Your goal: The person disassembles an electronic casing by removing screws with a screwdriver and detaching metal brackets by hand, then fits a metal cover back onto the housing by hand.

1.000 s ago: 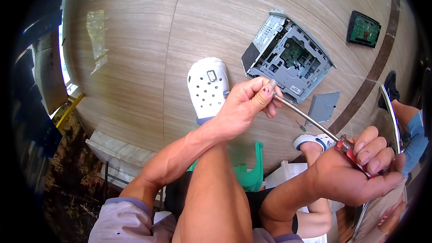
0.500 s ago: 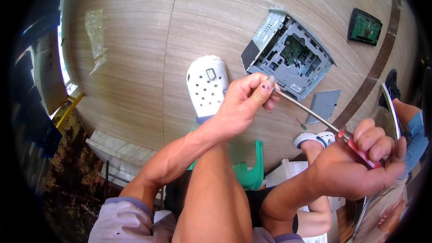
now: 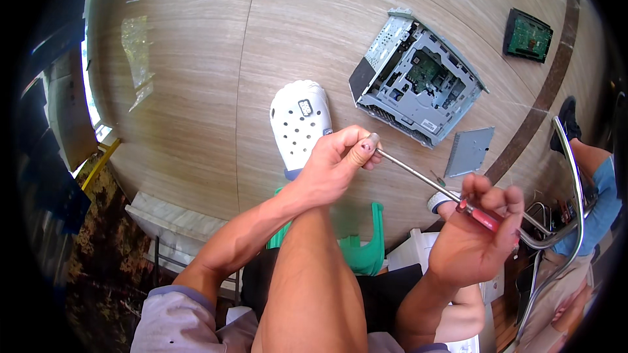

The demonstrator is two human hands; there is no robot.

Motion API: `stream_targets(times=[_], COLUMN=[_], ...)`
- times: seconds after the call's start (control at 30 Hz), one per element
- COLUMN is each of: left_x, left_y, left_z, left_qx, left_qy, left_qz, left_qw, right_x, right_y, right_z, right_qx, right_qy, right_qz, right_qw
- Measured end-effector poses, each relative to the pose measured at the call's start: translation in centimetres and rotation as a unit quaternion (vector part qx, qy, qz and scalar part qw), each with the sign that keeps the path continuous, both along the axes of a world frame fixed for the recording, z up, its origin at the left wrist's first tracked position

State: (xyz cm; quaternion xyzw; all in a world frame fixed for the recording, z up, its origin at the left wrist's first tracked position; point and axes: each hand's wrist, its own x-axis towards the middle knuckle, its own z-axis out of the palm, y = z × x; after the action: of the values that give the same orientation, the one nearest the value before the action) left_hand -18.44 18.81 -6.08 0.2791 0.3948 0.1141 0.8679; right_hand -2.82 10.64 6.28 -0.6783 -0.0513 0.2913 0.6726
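A screwdriver with a red handle and a long metal shaft lies slantwise between my hands. My right hand holds its handle loosely, with some fingers raised and bent. At the tip end, my left hand is closed in a pinch on a small greyish cylindrical piece; its exact kind is unclear. Beyond my hands, a grey metal device chassis rests on the floor, its side partly cut open and a green board visible within. Nearer, a thin grey metal panel lies beside it.
A circuit board in a black frame lies far right on the floor. My foot wears a white clog. A green plastic stool is below me. A tubular metal chair and another person's leg are at right.
Both hands have moved left and the screwdriver with them, my left hand also slightly nearer me. My right fingers have loosened and lifted around the handle.
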Motion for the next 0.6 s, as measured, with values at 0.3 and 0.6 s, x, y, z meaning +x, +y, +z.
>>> stream_targets(times=[0.3,0.6], left_x=[0.4,-0.1], left_y=[0.0,-0.4], left_z=[-1.2,-1.9], left_qx=[-0.012,-0.039], left_qy=[-0.008,-0.017], left_qz=[-0.04,-0.052], left_qw=[0.999,0.998], right_x=[-3.4,-3.3], right_y=[-1.3,-1.3], right_z=[-2.4,-4.2], right_qx=[-0.084,-0.232], right_qy=[0.07,-0.019], right_qz=[0.099,0.254], right_qw=[0.989,0.939])
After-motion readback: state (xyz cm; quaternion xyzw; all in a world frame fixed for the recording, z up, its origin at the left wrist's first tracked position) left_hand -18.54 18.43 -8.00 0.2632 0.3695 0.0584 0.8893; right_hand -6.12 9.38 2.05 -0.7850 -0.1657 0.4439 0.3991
